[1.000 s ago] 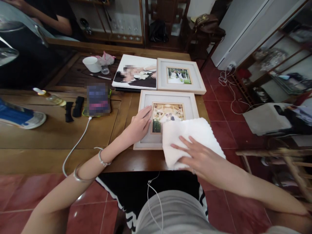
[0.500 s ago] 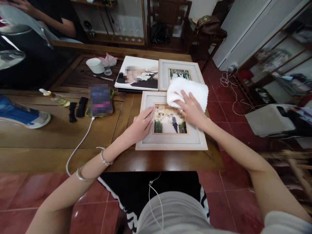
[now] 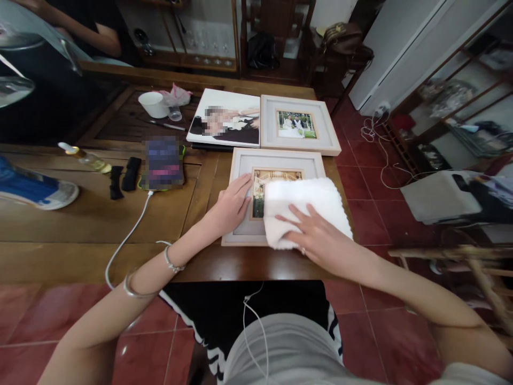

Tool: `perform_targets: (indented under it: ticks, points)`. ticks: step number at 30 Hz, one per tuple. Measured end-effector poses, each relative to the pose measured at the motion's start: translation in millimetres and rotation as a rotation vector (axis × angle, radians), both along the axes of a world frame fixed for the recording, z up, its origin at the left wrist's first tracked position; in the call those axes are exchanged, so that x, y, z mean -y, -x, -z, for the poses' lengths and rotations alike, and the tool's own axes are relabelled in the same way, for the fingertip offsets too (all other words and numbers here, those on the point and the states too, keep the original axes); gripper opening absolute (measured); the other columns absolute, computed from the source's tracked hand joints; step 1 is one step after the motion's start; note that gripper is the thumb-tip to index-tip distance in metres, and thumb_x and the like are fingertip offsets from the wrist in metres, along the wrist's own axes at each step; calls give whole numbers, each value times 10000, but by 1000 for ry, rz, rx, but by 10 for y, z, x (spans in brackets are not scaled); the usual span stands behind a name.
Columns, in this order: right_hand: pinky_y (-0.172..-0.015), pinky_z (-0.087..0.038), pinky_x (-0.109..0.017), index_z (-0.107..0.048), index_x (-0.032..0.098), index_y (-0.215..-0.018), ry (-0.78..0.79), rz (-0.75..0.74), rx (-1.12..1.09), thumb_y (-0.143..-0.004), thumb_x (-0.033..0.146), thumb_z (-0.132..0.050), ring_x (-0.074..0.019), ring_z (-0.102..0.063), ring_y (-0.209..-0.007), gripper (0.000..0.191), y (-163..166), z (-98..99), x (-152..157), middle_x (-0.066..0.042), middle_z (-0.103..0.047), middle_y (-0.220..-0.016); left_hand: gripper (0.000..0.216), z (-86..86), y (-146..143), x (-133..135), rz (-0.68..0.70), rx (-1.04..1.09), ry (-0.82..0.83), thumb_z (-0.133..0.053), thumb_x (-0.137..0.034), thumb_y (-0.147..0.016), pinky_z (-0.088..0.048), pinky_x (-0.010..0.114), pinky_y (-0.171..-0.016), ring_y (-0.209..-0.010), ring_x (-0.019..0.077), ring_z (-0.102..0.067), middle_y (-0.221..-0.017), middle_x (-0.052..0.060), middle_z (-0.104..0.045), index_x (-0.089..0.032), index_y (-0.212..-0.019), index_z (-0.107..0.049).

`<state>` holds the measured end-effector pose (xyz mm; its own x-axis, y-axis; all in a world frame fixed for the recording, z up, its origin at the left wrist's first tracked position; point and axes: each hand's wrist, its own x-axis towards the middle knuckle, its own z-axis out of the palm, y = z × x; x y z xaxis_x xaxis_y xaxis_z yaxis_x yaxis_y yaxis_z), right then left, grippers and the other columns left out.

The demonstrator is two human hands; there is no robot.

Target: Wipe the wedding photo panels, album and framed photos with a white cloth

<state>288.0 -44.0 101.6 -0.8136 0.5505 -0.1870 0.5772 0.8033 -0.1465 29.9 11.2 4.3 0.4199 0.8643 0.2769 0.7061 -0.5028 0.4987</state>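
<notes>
Pale-wood rectangular picture frame [image 3: 258, 184], lying flat near the edge of the brown wooden table [image 3: 248, 264]. Across its right part, fluffy white cloth [image 3: 323, 195] beneath the right hand [image 3: 320, 240], fingers spread over the top. Against its left side, left hand [image 3: 232, 203], flat, fingers together, grasping nothing. Just beyond, white-edged photo panel [image 3: 228, 120] beside another pale-wood frame [image 3: 296, 125].

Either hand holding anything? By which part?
Right hand: spread on the white cloth, toward its near edge; whether it grips can't be told. Left hand: holds nothing, rests on the left side of the near picture frame.
</notes>
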Motion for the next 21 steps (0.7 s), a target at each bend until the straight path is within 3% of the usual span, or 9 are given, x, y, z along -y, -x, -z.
perform_targets:
  ticks: [4,8,14,18,21]
  points:
    - [-1157,-334,-657,-649,219,-1218,150,-98,-55,-815,-16,-533,-362,-317,-1476,481,-29,-189,324,-63,-438,-1567,491,0,5,9,1,9,-10,-334,-248,-1007,-333,577,-1187,-1466,309,-354,-1547,215,-410,-84,-1463,-415]
    - [-1152,-329,-672,-650,216,-1220,167,-88,-113,-778,-21,-565,-363,-307,-1479,509,49,-63,262,-74,-436,-1567,503,-11,17,5,18,-7,-14,-326,-263,-1012,-347,573,-1180,-1466,311,-357,-1547,216,-410,-87,-1479,-389]
    - [-1177,-291,-645,-602,170,-1311,-148,158,-235,-814,62,-595,-355,-359,-1461,509,50,380,-462,-177,-486,-1517,520,-30,16,-2,18,-20,12,-324,-271,-1015,-315,556,-1203,-1479,305,-335,-1561,204,-395,-91,-1501,-367]
    - [-1190,-248,-650,-576,122,-1350,-288,312,-264,-847,85,-533,-364,-314,-1482,506,64,392,-1054,-210,-550,-1445,523,-41,17,-4,29,-19,23,-329,-270,-1014,-309,560,-1204,-1484,307,-323,-1563,216,-388,-66,-1493,-378]
    - [-1186,-176,-703,-559,145,-1378,-310,310,-228,-826,52,-481,-373,-242,-1508,565,157,346,-1324,-170,-541,-1467,515,-33,26,-9,28,-12,12,-334,-272,-1014,-324,566,-1195,-1480,302,-332,-1559,211,-398,-74,-1486,-388]
